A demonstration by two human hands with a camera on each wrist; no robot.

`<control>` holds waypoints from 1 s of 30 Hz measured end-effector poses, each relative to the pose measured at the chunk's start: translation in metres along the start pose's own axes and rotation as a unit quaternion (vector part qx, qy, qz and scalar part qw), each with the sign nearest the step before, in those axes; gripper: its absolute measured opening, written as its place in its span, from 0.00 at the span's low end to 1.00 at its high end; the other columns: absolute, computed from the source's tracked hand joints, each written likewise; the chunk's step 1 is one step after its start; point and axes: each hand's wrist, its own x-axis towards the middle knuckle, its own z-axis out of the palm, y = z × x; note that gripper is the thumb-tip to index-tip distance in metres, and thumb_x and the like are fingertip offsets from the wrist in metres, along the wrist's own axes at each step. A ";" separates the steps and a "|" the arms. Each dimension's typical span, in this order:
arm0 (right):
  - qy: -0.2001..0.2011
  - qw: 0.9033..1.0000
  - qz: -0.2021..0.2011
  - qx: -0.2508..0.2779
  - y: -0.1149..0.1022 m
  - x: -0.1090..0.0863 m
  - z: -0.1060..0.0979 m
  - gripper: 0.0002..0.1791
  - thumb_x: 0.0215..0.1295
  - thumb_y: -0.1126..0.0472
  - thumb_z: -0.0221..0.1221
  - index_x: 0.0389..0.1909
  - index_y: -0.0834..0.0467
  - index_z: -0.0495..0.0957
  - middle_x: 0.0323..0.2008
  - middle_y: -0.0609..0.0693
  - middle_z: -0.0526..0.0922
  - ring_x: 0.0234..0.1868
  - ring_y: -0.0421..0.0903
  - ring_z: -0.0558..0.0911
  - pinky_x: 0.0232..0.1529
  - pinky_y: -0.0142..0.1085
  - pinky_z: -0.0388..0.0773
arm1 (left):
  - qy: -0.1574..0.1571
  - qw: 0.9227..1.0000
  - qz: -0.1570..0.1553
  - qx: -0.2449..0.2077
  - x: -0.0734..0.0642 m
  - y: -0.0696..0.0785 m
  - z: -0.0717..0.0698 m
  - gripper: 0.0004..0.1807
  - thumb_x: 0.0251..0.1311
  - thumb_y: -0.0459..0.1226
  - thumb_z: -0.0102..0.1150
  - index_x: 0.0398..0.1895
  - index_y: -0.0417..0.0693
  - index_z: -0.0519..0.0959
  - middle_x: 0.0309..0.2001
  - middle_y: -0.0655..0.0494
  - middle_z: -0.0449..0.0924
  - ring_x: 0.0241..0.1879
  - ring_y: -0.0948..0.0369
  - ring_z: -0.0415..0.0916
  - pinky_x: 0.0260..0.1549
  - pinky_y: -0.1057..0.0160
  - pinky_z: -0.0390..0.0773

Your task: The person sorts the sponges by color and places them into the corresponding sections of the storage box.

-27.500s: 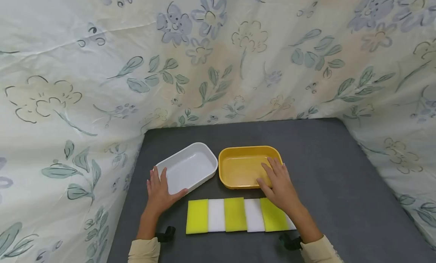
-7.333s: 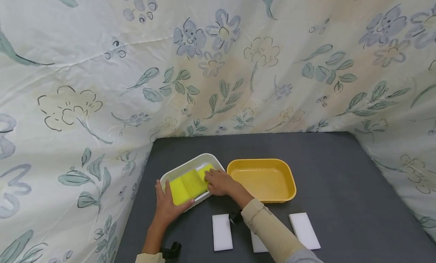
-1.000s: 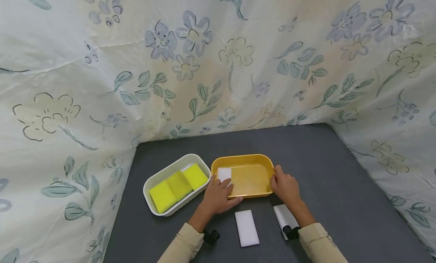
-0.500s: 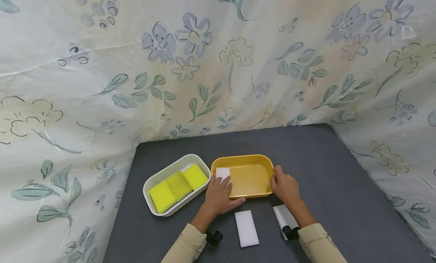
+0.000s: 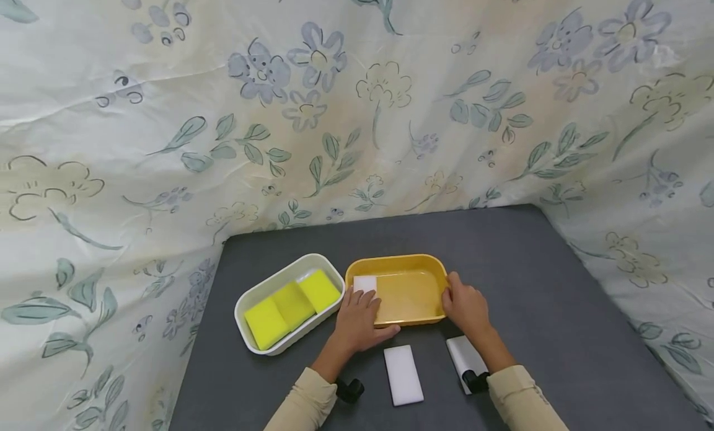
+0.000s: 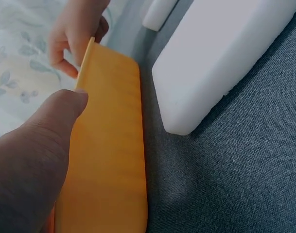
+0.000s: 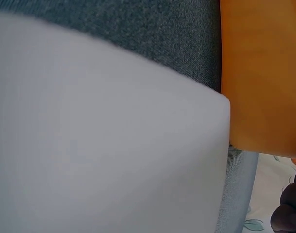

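In the head view a yellow-orange tray (image 5: 413, 294) holds one white sponge block (image 5: 365, 283) at its left end. My left hand (image 5: 356, 324) lies over that block with fingers extended, covering its near part. Its thumb rests along the tray's near rim, as the left wrist view shows the thumb (image 6: 55, 116) against the tray wall (image 6: 109, 131). My right hand (image 5: 467, 308) grips the tray's right rim with curled fingers. Two more white sponge blocks lie on the table, one (image 5: 403, 375) between the forearms and one (image 5: 466, 359) partly under the right wrist.
A white tray (image 5: 242, 322) stands angled at the left, close to the yellow-orange one, with three yellow sponge pads (image 5: 292, 306) overlapping in it. The dark grey tabletop (image 5: 558, 332) extends right. Floral cloth (image 5: 385, 139) hangs behind and at both sides.
Earlier, yellow and white blocks lay in a row before bare trays. The yellow pads went into the white tray, then one white block into the yellow-orange tray. Lately, that block shifted slightly left.
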 end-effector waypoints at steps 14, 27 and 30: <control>-0.003 1.000 0.000 -0.001 0.000 -0.001 0.001 0.09 0.62 0.70 0.60 0.36 0.63 0.69 0.11 0.44 0.58 0.08 0.42 0.58 0.10 0.36 0.55 | 0.162 0.944 0.233 -0.170 -0.036 0.043 0.007 0.18 0.59 0.46 0.70 0.51 0.53 0.83 0.56 0.53 0.76 0.59 0.57 0.71 0.60 0.56 0.71; 0.016 1.000 -0.011 0.000 0.000 0.000 0.002 0.09 0.61 0.70 0.60 0.35 0.63 0.68 0.11 0.44 0.57 0.08 0.41 0.57 0.10 0.35 0.54 | 0.074 0.970 0.200 -0.121 -0.073 0.058 0.036 0.38 0.45 0.63 0.74 0.58 0.55 0.78 0.61 0.55 0.73 0.63 0.56 0.68 0.60 0.52 0.70; 0.013 1.000 -0.009 -0.002 -0.001 -0.001 0.002 0.09 0.61 0.70 0.60 0.37 0.64 0.69 0.11 0.44 0.58 0.08 0.42 0.58 0.10 0.36 0.55 | 0.084 0.969 0.196 -0.126 -0.076 0.057 0.042 0.41 0.44 0.58 0.76 0.61 0.51 0.75 0.62 0.54 0.72 0.65 0.55 0.67 0.62 0.53 0.69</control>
